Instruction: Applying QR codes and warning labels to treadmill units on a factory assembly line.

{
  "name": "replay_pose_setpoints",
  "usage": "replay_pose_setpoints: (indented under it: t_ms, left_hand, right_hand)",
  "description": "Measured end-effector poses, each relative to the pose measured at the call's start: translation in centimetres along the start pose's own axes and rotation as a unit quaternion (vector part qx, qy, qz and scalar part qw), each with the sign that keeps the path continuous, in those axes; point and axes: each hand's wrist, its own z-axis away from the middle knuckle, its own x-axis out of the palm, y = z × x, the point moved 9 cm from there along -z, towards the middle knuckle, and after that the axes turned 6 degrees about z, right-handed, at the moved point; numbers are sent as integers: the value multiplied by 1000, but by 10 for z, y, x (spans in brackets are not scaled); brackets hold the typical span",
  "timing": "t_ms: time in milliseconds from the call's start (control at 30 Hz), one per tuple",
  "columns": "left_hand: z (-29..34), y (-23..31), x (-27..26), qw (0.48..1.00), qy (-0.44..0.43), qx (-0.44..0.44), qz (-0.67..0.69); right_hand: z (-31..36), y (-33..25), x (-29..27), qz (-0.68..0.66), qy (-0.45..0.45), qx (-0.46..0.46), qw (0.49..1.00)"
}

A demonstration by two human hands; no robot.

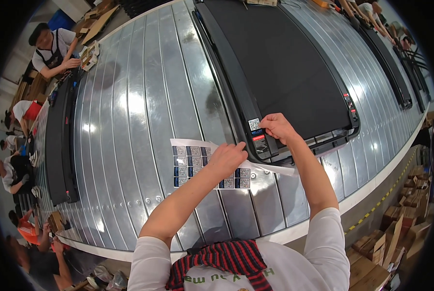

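A flat black treadmill [284, 68] lies on the metal-slatted table. At its near left corner, my right hand [278, 127] is closed in a pinch at the edge of a square black-and-white code sticker [254, 124], which is against the side rail. Just below the sticker, a red and black label [259, 143] sits on the same rail. My left hand [229, 157] has its fingers curled down on a white sheet of stickers [180, 162], beside the treadmill's corner. That hand and forearm cover part of the sheet. A strip of white paper [277, 169] runs along the treadmill's near end.
Another black treadmill [59, 140] lies along the table's left side, and a long black unit [384, 63] lies at the right. Several people work around the table, one at the far left [57, 51]. Cardboard boxes [372, 271] are piled on the floor at the lower right.
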Motion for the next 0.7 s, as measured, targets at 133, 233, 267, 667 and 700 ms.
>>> replay_pose_setpoints:
  t_ms: [133,233,267,667,700]
  left_hand:
    - [-1,-1,2,1000,-5,0,-2]
    - [-2,-1,1,1000,-6,-3,-1]
    - [-3,-2,1,1000,-10,-5,0]
    - [-23,6,-8,998,33,57,-1]
    - [-26,6,-10,998,37,60,-3]
  right_hand:
    - [2,-1,-1,19,10,3,1000]
    - [2,-2,-1,23,11,3,1000]
    - [2,-3,0,22,10,-2,1000]
    - [3,-7,0,47,27,-18,998]
    - [3,-7,-1,50,30,-20,998]
